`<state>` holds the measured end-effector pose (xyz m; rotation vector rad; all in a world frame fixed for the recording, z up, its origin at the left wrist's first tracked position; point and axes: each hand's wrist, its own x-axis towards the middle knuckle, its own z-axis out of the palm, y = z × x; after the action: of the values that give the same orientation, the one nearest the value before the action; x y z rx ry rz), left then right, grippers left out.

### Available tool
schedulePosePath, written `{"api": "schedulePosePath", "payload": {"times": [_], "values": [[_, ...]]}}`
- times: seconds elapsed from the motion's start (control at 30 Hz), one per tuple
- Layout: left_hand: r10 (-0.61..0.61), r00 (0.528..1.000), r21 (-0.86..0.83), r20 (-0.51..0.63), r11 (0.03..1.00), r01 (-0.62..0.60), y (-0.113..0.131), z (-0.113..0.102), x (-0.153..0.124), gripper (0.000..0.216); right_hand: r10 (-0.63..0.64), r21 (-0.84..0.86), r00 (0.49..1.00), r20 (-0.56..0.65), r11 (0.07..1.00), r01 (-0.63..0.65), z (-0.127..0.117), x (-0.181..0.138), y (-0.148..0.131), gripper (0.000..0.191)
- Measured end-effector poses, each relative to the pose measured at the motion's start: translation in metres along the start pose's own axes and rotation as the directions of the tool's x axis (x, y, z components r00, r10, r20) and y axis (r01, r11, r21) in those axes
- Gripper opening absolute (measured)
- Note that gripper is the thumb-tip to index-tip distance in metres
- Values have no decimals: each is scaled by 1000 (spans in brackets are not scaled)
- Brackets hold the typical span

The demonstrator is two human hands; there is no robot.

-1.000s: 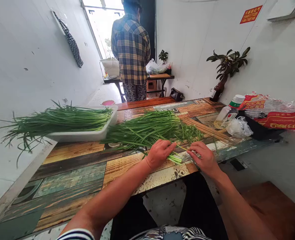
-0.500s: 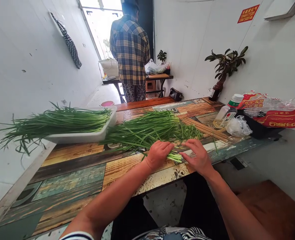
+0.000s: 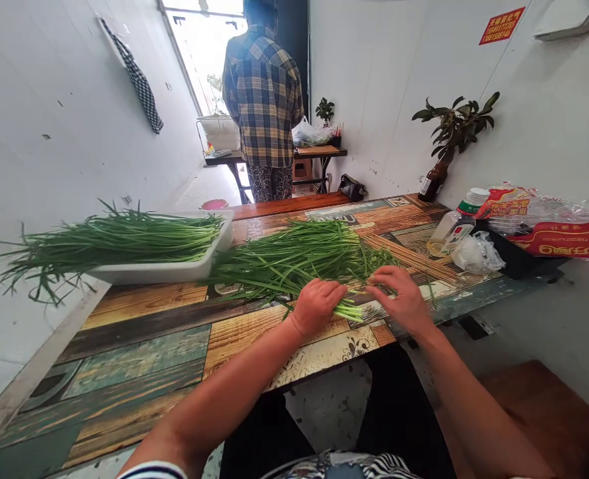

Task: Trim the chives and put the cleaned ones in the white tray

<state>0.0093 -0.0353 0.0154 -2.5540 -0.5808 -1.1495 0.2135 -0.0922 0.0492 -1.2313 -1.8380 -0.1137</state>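
Note:
My left hand (image 3: pixel 319 306) is wrapped around a small bunch of garlic chives (image 3: pixel 348 311), whose pale cut ends stick out to the right. Facing those ends, my right hand (image 3: pixel 398 299) has its fingers curled towards the thumb; whatever lies between the tips is too small to make out. Just beyond both hands a large heap of garlic chives (image 3: pixel 294 253) spreads over the patterned table (image 3: pixel 164 352). A little pile of trimmings (image 3: pixel 378 259) lies at its right end. More long chives (image 3: pixel 144 239) fill a white tray (image 3: pixel 159 273) on the left, leaves hanging over its side.
Thin wooden skewers (image 3: pixel 414 258) lie behind my right hand. Towards the right stand a clear bottle (image 3: pixel 456 223), a crumpled plastic bag (image 3: pixel 476 253), red packaging (image 3: pixel 564 238) and a brown bottle with a plant (image 3: pixel 434 176). A person in a plaid shirt (image 3: pixel 264 100) stands beyond the table, back turned.
My right hand has shifted slightly up and right, away from the cut ends, and its fingers have curled in. My left hand keeps its grip on the chives in about the same place.

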Motion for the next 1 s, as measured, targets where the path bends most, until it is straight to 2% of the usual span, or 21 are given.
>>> {"api": "schedulePosePath", "payload": {"times": [0.07, 0.17, 0.3, 0.37, 0.63, 0.73, 0.87, 1.0], "values": [[0, 1000, 2, 6, 1000, 0, 0, 1, -1, 28, -40, -1, 997, 71, 999, 40, 5, 0, -9, 14], [-2, 1000, -3, 19, 1000, 2, 0, 2, -2, 29, -73, -51, 991, 110, 996, 79, 12, -5, -12, 16], [5, 999, 11, 36, 1000, -5, -1, 3, -3, 28, -127, -117, 975, 183, 982, 150, 11, -10, -3, 17], [2, 999, 19, 39, 1000, -3, -2, 3, -3, 28, -115, -143, 973, 202, 979, 145, 7, -10, 4, 17], [-12, 999, 30, 31, 999, 11, 0, 1, -2, 29, 49, -247, 997, 61, 968, -32, -3, -7, 46, 19], [-22, 999, 26, 31, 999, 22, 0, 1, -1, 28, 81, -265, 995, 54, 962, -64, -2, -8, 55, 21], [-28, 999, 20, 30, 999, 28, 0, 2, -1, 28, 120, -168, 986, 116, 981, -99, -1, -8, 48, 26], [-38, 999, 26, 36, 999, 37, -1, 2, -2, 29, 297, 38, 943, 152, 951, -306, -2, -7, 34, 25]]}}
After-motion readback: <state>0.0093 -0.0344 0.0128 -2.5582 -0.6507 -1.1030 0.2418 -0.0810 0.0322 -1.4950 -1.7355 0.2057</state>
